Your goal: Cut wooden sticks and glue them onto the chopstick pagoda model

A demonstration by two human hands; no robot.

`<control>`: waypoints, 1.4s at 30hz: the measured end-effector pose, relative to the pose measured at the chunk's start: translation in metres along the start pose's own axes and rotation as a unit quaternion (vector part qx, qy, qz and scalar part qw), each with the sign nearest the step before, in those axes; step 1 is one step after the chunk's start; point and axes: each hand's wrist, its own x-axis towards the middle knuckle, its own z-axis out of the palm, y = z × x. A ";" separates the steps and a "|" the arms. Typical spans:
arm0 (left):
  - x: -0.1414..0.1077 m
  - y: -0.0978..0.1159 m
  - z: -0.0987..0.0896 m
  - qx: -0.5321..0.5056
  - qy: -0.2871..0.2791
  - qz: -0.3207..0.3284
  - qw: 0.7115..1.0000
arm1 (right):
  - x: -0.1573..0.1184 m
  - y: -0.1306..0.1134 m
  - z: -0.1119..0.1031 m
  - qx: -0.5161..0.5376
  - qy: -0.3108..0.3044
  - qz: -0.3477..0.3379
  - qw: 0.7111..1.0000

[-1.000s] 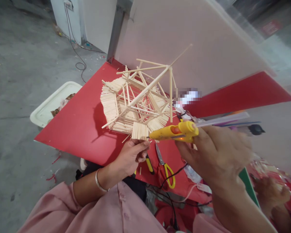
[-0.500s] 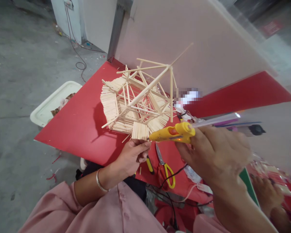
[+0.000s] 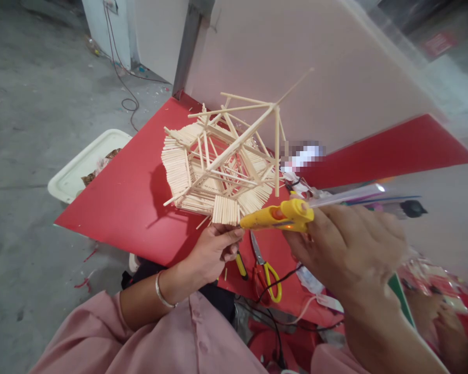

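Note:
A model built of thin wooden sticks [image 3: 234,156] stands on the red tabletop, with an open frame on top and fans of sticks laid side by side around its base. At the near edge of its front stick panel [image 3: 225,210], my left hand [image 3: 212,254] is closed in a pinch on the sticks. My right hand [image 3: 351,254] is wrapped round a yellow hot glue gun [image 3: 276,215], whose small light glows orange. The gun's nozzle is at the panel's near right corner, close to my left fingertips; whether it touches cannot be made out. A clear glue stick [image 3: 347,195] extends from its rear.
Scissors [image 3: 269,275] with red and yellow handles and a yellow-black cutter [image 3: 241,266] lie just below the gun. Black cable [image 3: 281,283] crosses the near table edge. A pale tray [image 3: 68,174] sits left, beyond the red tabletop [image 3: 120,208]. Another person's limbs show at lower right.
Almost nothing differs. The glue gun's body and my right hand have dropped very slightly; my left hand keeps its pinch at the panel's edge.

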 end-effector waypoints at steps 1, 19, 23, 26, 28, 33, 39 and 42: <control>0.000 0.000 0.000 0.001 0.000 -0.001 1.000 | 0.000 0.000 0.000 0.006 0.001 -0.001 1.000; 0.000 0.000 -0.001 0.001 0.001 -0.004 1.000 | 0.003 0.001 0.003 -0.041 0.042 -0.031 0.998; -0.001 0.002 0.000 -0.002 -0.002 -0.003 1.000 | 0.005 0.000 0.002 -0.031 0.054 -0.030 0.998; -0.002 0.002 -0.001 -0.011 -0.003 -0.006 1.000 | 0.005 0.000 0.001 -0.040 0.062 -0.034 0.997; -0.001 0.002 -0.002 -0.014 -0.003 -0.010 1.000 | 0.005 0.000 0.002 -0.048 0.077 -0.034 0.995; 0.002 0.000 -0.005 -0.019 -0.007 -0.017 1.000 | 0.002 0.000 0.004 -0.057 0.076 -0.013 0.995; 0.004 -0.002 -0.008 -0.012 -0.008 -0.021 1.000 | -0.004 0.000 0.004 -0.059 0.071 0.008 0.996; 0.003 0.001 -0.006 -0.003 -0.024 -0.025 0.999 | -0.004 0.000 0.004 -0.062 0.072 0.015 0.995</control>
